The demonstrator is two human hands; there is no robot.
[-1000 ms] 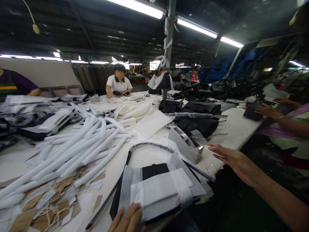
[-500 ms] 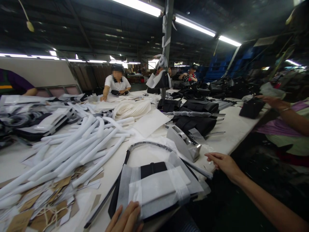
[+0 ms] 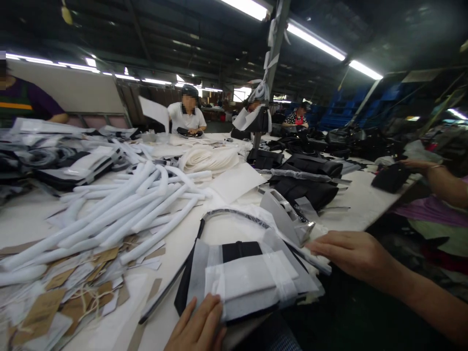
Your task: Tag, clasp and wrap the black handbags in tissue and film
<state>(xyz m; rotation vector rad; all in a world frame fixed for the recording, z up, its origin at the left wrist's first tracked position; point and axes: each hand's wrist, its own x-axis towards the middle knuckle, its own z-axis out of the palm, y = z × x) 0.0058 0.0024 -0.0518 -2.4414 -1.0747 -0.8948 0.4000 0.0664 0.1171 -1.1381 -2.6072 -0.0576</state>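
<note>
A black handbag lies on the table edge in front of me, its front covered by white wrapping sheet and clear tape. Its long strap arches behind it, partly sleeved in clear plastic. My left hand rests flat on the bag's lower left corner, fingers slightly apart. At the right end of the strap is my right hand, thumb and fingers pressed together; whatever they pinch is hidden. Just beyond those fingertips stands a grey tape dispenser.
White foam tubes are heaped to the left, with brown and white paper tags below them. Black bags lie behind the dispenser. A post rises from the table. Co-workers sit across, and another person's arm is at right.
My right hand has moved left and forward to the strap end and dispenser. My left hand stays on the bag. The view has shifted slightly. Across the table a white sheet is now raised.
</note>
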